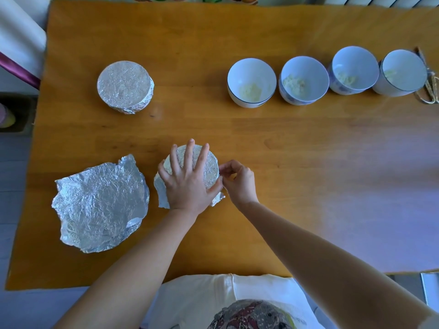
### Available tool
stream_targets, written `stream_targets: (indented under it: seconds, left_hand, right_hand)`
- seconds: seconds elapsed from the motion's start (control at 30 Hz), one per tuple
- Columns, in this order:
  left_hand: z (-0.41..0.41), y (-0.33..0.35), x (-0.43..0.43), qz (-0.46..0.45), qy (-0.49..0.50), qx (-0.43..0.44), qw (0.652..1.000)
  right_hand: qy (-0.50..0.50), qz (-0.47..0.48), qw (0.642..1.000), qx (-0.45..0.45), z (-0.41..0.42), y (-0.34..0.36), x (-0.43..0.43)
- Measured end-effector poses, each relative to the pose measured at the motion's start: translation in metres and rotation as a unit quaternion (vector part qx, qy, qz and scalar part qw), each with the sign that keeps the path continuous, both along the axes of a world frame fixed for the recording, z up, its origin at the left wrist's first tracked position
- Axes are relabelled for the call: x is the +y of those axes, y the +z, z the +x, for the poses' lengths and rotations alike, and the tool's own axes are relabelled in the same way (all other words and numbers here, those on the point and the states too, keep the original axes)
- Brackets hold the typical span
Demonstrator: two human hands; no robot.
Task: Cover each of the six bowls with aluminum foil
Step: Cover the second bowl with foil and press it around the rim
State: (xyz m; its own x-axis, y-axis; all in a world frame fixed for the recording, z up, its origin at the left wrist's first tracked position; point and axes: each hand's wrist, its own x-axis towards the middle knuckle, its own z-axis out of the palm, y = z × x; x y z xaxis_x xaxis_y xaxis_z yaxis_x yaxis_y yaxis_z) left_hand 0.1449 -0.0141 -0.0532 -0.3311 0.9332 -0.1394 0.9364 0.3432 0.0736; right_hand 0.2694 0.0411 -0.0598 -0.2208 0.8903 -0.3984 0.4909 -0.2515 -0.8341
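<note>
A bowl under a sheet of foil stands at the near middle of the wooden table. My left hand lies flat on top of it with fingers spread, pressing the foil down. My right hand pinches the foil at the bowl's right rim. A fully wrapped bowl stands at the far left. Several uncovered white bowls, the leftmost and the rightmost, form a row at the far right, each with some pale food inside.
A stack of crumpled loose foil sheets lies at the near left. Some twine lies beside the rightmost bowl near the table's right edge. White fabric covers my lap at the near edge.
</note>
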Motion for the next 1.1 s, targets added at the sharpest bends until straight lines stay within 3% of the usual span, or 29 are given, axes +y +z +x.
stream_targets:
  seconds: [0.13,0.27,0.43,0.6,0.8,0.97,1.1]
  left_hand:
    - [0.0,0.0,0.0,-0.002,-0.002,-0.002,1.0]
    - [0.001,-0.001,0.0,-0.002,0.006,-0.005,1.0]
    - [0.003,0.0,0.001,0.004,0.034,-0.011,0.999]
    - [0.009,0.005,0.009,0.008,0.089,-0.052,0.995]
    - [0.022,0.011,0.022,0.049,0.212,-0.132,0.967]
    - [0.024,0.027,0.014,0.02,0.261,-0.235,0.936]
    - [0.009,0.028,0.001,0.019,0.127,-0.121,0.984]
  right_hand:
    - [-0.001,0.009,1.0,-0.005,0.0,-0.004,0.003]
    - [-0.014,-0.045,0.999,0.015,0.001,-0.003,0.008]
    - [-0.077,-0.145,0.978,0.128,0.002,0.005,-0.003]
    - [-0.024,-0.228,0.947,0.227,0.006,0.011,-0.005]
    - [0.043,-0.183,0.971,0.149,-0.012,0.006,0.015]
    - [0.081,-0.184,0.972,0.124,-0.017,0.007,0.045]
    - [0.119,-0.177,0.973,0.094,-0.02,0.006,0.059]
